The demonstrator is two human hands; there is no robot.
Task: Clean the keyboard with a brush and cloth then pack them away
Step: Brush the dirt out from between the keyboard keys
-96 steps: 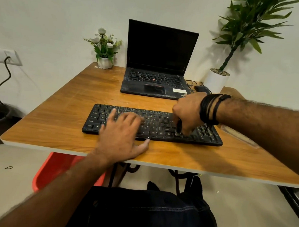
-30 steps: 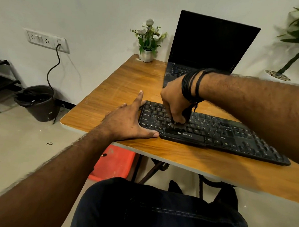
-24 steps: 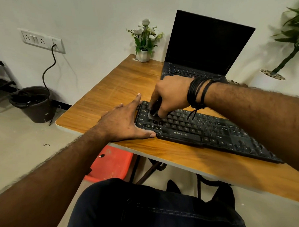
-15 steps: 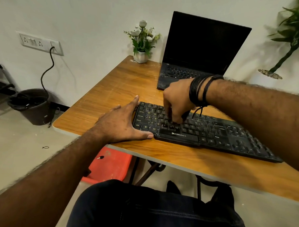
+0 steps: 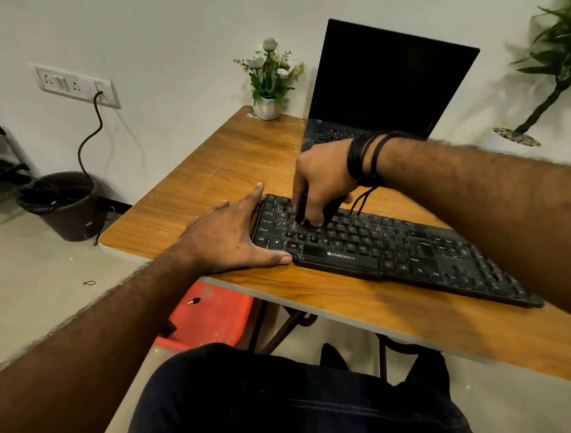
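Head view: your right hand (image 5: 323, 182) is curled tight around a dark brush (image 5: 305, 221) — fingers wrapped over its handle, its tip down on the keys at the left part of the keyboard (image 5: 390, 250). Your left hand (image 5: 229, 238) lies flat with fingers straight and spread, palm on the table (image 5: 221, 167); the fingertips touch the keyboard's left end and the thumb runs along its front edge.

The keyboard is black, dusty and matte, lying slantwise near the table's front edge. Behind it stands an open black laptop (image 5: 388, 86) with a dark screen, and beside that a small white pot of flowers (image 5: 270, 76) at the back left corner. The tabletop is scuffed wood grain with a pale edge. A larger plant (image 5: 559, 64) shows at the far right.

The wall is plain white — a switch plate (image 5: 75, 84) on it feeds a black cord down toward a dark bin (image 5: 60, 203) on the pale floor. A red stool (image 5: 207, 317) sits under the table.
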